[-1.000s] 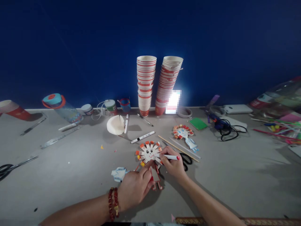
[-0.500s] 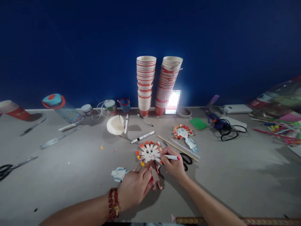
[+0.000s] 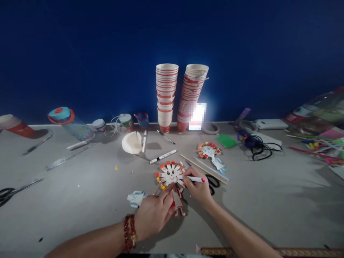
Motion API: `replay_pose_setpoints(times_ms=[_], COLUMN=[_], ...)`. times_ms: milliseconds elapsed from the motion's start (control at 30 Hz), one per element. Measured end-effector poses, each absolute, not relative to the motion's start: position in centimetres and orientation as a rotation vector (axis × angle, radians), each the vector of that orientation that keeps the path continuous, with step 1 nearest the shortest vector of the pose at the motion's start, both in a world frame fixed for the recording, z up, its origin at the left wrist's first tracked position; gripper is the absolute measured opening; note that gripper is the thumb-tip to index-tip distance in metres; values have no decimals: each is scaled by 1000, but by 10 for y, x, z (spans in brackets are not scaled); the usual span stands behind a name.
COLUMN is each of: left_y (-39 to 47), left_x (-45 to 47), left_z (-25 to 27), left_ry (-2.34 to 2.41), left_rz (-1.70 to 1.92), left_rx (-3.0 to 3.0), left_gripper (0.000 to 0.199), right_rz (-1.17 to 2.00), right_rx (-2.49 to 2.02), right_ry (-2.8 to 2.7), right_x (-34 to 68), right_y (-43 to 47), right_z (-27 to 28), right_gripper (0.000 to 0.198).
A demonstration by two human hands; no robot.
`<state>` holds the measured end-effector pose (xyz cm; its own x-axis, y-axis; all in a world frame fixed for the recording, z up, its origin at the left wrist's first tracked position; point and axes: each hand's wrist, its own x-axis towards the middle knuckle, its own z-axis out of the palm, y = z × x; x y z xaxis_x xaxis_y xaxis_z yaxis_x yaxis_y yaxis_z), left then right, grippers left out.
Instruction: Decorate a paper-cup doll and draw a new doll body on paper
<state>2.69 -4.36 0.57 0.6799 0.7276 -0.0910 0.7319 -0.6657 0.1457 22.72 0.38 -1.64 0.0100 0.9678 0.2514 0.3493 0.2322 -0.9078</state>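
Note:
A paper doll lies on the table in front of me, its round white face ringed with orange-tipped strips. The face has black eyes and a red mouth; below it is a red-edged paper body. My left hand holds the doll down, index finger at the bottom of the face and thumb by the body. In my right hand is a white marker with a red end, closed in the fingers, its tip at the right side of the face. A blue-edged paper cutout lies beside my left hand.
A second paper doll, black-handled scissors, a wooden stick and a capped marker lie close by. Two tall paper cup stacks stand against the wall. Other scissors lie far left; a cut cup sits behind.
The marker and my right hand have shifted only very slightly at the doll's face. My left hand stays in place on the doll.

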Motion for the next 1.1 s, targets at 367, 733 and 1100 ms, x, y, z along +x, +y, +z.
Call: replay_pose_setpoints(times_ms=[367, 733, 1100], left_y=[-44, -44, -44], left_x=[26, 28, 28], left_z=[7, 10, 9], left_ry=[1192, 1205, 1210], left_rz=[-57, -49, -61], left_rx=[2720, 2683, 2726], left_gripper=[32, 39, 39], right_rz=[811, 967, 679], right_rx=[-1256, -1215, -1205], right_ry=[-1417, -1433, -1609], right_x=[231, 223, 214], right_y=[0, 10, 13], right_z=[-21, -11, -22], right_gripper=[15, 12, 14])
